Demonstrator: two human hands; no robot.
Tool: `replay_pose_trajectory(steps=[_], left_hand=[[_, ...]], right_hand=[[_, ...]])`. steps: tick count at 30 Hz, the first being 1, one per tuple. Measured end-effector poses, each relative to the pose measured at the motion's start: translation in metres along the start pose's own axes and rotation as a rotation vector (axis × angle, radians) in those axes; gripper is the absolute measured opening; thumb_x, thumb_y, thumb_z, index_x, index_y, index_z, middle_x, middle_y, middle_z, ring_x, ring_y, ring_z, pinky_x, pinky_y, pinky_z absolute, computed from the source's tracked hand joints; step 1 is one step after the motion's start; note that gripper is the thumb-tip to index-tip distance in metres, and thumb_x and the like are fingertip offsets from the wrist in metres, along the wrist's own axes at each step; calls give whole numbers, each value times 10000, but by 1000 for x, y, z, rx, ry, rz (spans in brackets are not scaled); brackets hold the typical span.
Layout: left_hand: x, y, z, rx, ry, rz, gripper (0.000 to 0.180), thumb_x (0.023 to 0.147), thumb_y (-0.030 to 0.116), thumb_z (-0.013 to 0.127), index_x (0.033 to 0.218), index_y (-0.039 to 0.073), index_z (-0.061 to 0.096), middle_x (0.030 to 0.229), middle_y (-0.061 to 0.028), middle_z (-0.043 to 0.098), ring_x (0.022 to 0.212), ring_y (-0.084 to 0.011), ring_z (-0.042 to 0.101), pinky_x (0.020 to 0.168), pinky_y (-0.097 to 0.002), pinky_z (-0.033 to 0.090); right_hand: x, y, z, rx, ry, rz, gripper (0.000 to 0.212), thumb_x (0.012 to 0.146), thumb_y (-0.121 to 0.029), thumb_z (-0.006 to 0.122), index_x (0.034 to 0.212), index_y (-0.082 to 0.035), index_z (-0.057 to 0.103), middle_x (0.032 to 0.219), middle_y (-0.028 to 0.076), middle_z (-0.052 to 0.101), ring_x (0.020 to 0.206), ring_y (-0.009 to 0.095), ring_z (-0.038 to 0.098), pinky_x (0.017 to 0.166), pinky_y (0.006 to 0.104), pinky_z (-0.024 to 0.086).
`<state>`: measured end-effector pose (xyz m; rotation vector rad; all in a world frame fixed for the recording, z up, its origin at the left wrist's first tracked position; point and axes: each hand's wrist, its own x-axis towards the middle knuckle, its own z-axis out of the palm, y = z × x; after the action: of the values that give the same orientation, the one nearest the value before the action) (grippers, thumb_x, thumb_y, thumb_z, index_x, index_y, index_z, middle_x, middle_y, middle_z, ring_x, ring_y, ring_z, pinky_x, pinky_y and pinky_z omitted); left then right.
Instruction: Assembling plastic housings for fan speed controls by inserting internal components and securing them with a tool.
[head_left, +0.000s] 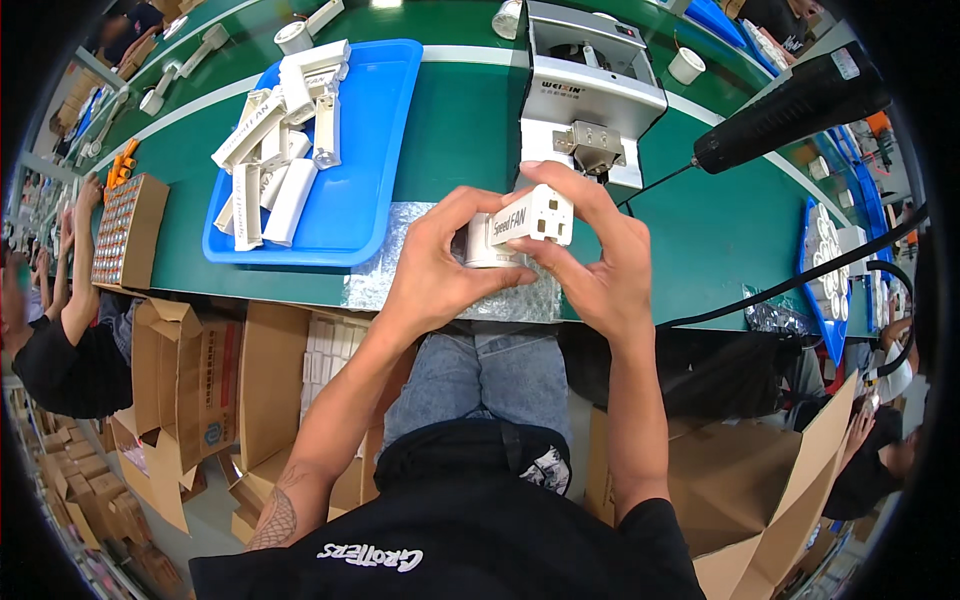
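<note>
In front of me I hold a white plastic part in two sections. My left hand [437,262] grips the short round base [484,248] between thumb and fingers. My right hand [606,252] pinches the white rectangular housing [520,216], which has dark printing on its side and small square holes in its end. The two pieces touch; whether they are joined cannot be seen. Below the hands lies a silvery protective sheet [385,262] on the green bench. Beyond my right hand stands a grey and black screw feeder [572,92].
A blue tray [392,130] at the left carries several white housings [292,195]. A black electric screwdriver [785,112] points in from the right, its cable curving below. Open cardboard boxes [275,370] stand below the bench edge. Another person's arm [80,265] is at the far left.
</note>
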<state>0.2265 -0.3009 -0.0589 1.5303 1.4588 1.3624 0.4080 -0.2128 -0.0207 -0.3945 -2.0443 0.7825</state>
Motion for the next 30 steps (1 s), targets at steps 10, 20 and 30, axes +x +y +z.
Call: replay_pose_trajectory(steps=[10,20,30], left_hand=[[0,-2,5,-42,31,78,683,710,80,973,1318,24,668,1200,-74,673,1127,-189,662,978,-338,520],[0,-4,3,-4,7,76,700,705,95,985,1321,17,662,1219,-83,670,1143,-203,659,993,-351,516],[1,-6,5,-21,16,95,623,704,96,984,1245,13,687,1210,-95,678,1127,-221,671,972,-352,522]], right_hand=[[-9,4,-1,-79,49,-91,602,756,-8,857,1335,-31,695,1236,154,779,1054,357,781,882,402,617],[-4,5,-4,-68,-2,-105,588,753,11,860,1319,-26,708,1243,152,782,1044,340,791,867,388,620],[-6,8,-4,-7,19,-37,543,789,3,869,1309,-8,714,1256,157,776,1063,337,790,895,386,617]])
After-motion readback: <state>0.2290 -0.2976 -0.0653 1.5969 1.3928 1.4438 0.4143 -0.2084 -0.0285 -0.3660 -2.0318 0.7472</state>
